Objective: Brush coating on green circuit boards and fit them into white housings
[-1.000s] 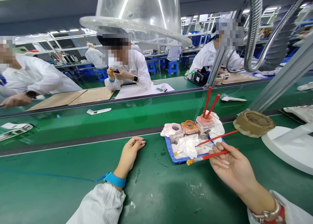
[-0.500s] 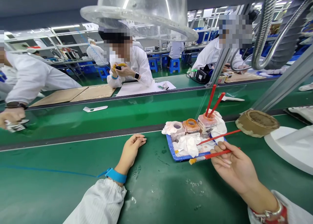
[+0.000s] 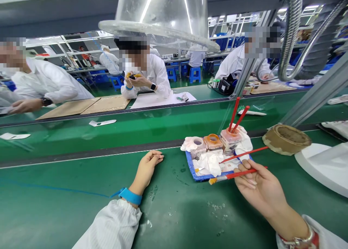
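Observation:
My right hand point(image 3: 261, 189) pinches a flat paintbrush point(image 3: 230, 175) by its red handle, with its yellowish bristles pointing left at the front edge of a blue tray point(image 3: 192, 172). In the tray are a clear bottle point(image 3: 198, 143), an orange-topped bottle point(image 3: 212, 142) and a third bottle point(image 3: 230, 140) from which two red handles stand up. Crumpled white tissue point(image 3: 210, 162) lies among them, and another red-handled brush point(image 3: 246, 154) rests across the tray. Left of it, my left hand point(image 3: 146, 169) lies on the green table, fingers loosely curled together, holding nothing visible. A blue strap circles that wrist.
A green conveyor belt point(image 3: 146, 123) runs beyond the table, carrying white pieces point(image 3: 102, 123). A clear plastic hood point(image 3: 163, 20) hangs overhead. To the right are a tape roll point(image 3: 286, 138), a white round base point(image 3: 320, 169) and a metal post. Co-workers in white sit across.
At far left, a co-worker's hand has drawn back from the belt, where a white piece now lies. The belt's other pieces have shifted left. Both my hands stay nearly still.

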The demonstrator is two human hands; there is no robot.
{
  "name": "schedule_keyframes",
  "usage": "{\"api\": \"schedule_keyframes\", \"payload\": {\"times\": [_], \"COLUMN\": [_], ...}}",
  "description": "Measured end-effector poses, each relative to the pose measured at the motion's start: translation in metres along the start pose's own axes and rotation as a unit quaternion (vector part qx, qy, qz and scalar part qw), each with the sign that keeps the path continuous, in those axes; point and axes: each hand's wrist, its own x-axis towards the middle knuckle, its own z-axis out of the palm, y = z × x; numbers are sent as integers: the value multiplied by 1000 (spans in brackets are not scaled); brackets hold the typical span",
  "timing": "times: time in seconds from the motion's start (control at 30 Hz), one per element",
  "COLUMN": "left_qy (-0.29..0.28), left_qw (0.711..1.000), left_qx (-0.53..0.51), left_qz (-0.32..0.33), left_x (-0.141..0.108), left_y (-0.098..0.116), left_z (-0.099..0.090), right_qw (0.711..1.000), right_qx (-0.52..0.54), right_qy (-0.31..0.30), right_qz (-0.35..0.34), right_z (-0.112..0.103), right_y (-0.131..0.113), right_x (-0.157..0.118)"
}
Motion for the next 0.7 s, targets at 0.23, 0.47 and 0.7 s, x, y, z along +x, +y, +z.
{"api": "schedule_keyframes", "payload": {"times": [0.23,0.47,0.7], "left_qy": [-1,0,3], "left_qw": [1000,1000,1000], "left_qx": [0,3,0], "left_qz": [8,9,5], "left_x": [1,1,-1], "left_y": [1,-2,2], "left_z": [1,-2,1], "right_qw": [1000,1000,1000], "right_qx": [-3,-5,-6], "right_qy": [-8,-13,-17], "right_qz": [0,2,1], "right_z": [1,-1,1], "right_y": [0,1,1], "right_x": [-2,-1,-3]}}
